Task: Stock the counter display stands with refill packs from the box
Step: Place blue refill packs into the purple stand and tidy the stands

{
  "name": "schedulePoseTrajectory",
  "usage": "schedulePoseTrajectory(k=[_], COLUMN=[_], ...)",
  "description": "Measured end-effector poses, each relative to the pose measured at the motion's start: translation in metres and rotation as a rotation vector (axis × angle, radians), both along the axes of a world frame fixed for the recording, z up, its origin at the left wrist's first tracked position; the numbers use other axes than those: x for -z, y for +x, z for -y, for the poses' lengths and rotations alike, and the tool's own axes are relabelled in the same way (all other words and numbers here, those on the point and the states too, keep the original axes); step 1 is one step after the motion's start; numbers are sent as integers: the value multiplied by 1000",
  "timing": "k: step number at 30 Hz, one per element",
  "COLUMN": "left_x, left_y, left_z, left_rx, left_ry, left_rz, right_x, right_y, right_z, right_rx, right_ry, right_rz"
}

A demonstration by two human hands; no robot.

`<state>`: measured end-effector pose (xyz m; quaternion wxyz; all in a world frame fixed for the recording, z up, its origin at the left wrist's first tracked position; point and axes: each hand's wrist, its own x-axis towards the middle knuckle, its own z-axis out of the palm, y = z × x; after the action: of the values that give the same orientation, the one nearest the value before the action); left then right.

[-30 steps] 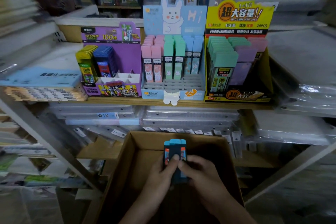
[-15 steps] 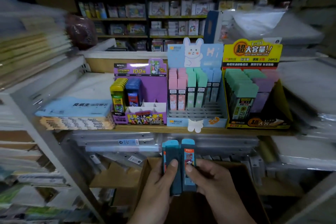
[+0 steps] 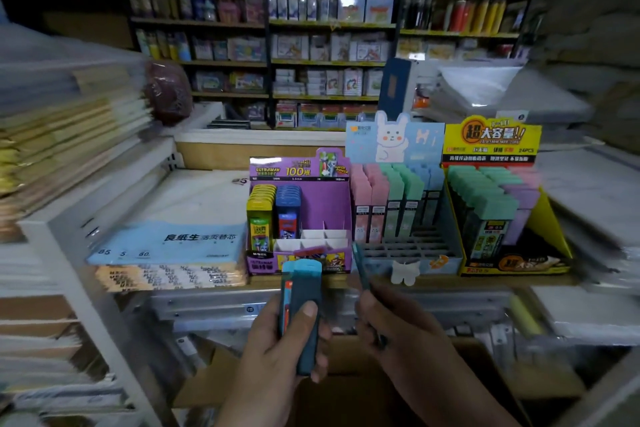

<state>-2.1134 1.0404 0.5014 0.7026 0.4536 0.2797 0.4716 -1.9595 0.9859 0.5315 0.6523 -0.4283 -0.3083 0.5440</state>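
Observation:
My left hand [image 3: 277, 354] grips a small stack of teal-blue refill packs [image 3: 303, 302], held upright below the shelf edge. Off to its right, my right hand [image 3: 398, 326] holds a single teal refill pack [image 3: 360, 263] edge-on, its tip just in front of the purple display stand [image 3: 311, 191]. That stand holds a yellow row and a blue row on its left; its white slots [image 3: 322, 239] on the right are empty. The brown cardboard box [image 3: 346, 392] lies below my hands.
A pale blue rabbit stand [image 3: 398, 204] with pink, green and blue packs and a yellow stand [image 3: 498, 211] stand to the right of the purple one. A blue-covered paper stack [image 3: 173, 246] lies to its left. Wrapped stock fills the shelves on both sides and below.
Both hands rose from the box up to the shelf edge. The packs, held together before, are split: the right hand drew one pack away to the right. The view tilted up.

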Motion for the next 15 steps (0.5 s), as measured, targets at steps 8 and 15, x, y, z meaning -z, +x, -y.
schedulePoseTrajectory(k=[8,15], left_x=[-13,-28], left_y=[-22,-29], left_z=[-23,-32], left_rx=[-11,17], left_ry=[-8,-23], left_rz=[79,114], right_x=[-21,-35], right_y=[-12,-6], right_z=[-10,-26], right_rx=[-26,89], right_ry=[90,175], right_rz=[-54,347])
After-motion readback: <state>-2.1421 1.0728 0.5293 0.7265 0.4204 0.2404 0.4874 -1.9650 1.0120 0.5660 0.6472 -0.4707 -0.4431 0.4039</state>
